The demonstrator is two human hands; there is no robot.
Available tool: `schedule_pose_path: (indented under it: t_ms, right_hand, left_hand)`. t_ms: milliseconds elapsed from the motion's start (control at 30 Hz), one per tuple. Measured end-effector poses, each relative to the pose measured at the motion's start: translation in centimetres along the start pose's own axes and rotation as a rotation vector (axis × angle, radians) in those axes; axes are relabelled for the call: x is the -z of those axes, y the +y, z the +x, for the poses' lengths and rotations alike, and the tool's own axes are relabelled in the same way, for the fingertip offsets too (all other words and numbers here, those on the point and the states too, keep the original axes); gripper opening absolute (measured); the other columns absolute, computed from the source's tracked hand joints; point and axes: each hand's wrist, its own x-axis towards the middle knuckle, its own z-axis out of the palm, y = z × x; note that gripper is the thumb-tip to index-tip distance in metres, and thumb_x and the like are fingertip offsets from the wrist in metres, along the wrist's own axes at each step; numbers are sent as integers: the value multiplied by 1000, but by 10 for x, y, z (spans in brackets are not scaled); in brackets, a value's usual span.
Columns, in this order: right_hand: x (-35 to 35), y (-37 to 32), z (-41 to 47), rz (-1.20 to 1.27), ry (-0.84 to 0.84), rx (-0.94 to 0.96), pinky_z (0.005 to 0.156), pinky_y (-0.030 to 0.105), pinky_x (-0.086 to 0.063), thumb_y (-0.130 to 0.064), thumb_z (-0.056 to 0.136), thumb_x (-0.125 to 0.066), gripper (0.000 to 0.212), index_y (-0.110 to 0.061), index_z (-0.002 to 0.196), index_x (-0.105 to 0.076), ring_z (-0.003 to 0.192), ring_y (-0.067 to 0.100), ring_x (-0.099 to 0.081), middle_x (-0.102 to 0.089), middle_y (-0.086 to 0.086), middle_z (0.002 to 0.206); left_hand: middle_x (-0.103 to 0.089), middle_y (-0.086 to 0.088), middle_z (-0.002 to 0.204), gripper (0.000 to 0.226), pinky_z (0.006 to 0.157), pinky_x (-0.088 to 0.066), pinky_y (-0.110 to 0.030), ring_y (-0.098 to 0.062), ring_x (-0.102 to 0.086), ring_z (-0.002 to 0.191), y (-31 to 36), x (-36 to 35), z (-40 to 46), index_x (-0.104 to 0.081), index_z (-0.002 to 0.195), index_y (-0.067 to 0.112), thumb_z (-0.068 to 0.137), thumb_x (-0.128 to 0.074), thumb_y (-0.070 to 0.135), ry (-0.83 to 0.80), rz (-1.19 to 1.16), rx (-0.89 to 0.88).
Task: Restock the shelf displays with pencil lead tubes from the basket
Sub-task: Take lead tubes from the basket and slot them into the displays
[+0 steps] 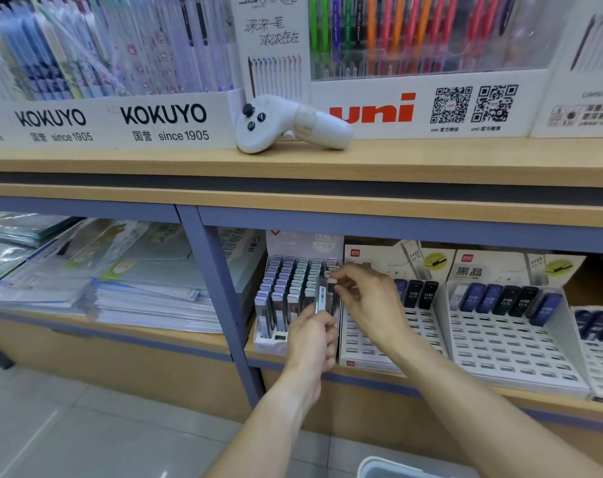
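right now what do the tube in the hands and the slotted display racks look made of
Lead tube: clear glossy hard plastic, apparently; see-through, with a barcode label. Left hand grips it, right hand pinches its pale cap. Display racks: white matte moulded plastic, judging by the uniform slots.

Basket (389, 469) cut off at bottom edge (only its rim shows), tube labels blurred

Single head cam, wide-angle, looking forward and down at the shelf (293, 160) from close range. Lower shelf bay with lead displays (500, 326) sits centre-right, both forearms enter from the bottom edge, floor (86, 426) bottom left. Edges bow from lens distortion. No second view.
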Motion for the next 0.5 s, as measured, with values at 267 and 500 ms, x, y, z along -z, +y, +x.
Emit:
schedule_pose_path:
  t_ms: [267,500]
  right_hand:
    - [0,1,-3,-61,-48,-25,81,28,-51,-5,92,-65,33,-22,119,-73,93,15,-63,-63,-2,112]
    - [21,-24,-27,620,-130,-392,77,34,-60,-19,92,-74,29,-31,118,-70,91,13,-71,-75,-4,99]
  left_hand:
    - [-38,1,58,28,51,-9,-30,-11,-19,45,1,5,-9,-57,102,12,103,-35,29,-43,-82,25]
    - [-59,-8,67,38,44,-16,-27,-13,-31,42,6,20,-19,-76,83,7,101,-47,22,-155,58,10]
